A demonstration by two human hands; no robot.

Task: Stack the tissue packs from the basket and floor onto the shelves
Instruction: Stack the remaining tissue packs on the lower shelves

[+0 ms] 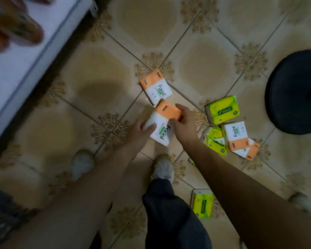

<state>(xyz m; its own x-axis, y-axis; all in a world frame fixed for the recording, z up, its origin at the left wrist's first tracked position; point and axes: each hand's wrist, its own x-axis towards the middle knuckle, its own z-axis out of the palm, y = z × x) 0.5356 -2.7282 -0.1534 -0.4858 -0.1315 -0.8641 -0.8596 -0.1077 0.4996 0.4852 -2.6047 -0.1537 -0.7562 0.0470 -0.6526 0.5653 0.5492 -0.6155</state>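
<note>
An orange-and-white "Facial" tissue pack (164, 121) is held above the tiled floor between both hands. My left hand (139, 131) grips its white end and my right hand (183, 123) grips its orange end. A second orange-and-white pack (155, 87) lies flat on the floor just beyond it. To the right lie two green packs (222, 109) (215, 139) and two more orange-and-white packs (236, 135) (248, 151). Another green pack (202, 203) sits near my right forearm. The white shelf (16, 69) runs along the left, with blurred orange packs (13, 27) on it.
A round black stool seat (294, 92) stands at the right edge. My two feet in light shoes (83, 163) (162, 168) stand on the patterned floor tiles (97, 74) below the held pack. The shelf's base casts a dark strip along the floor.
</note>
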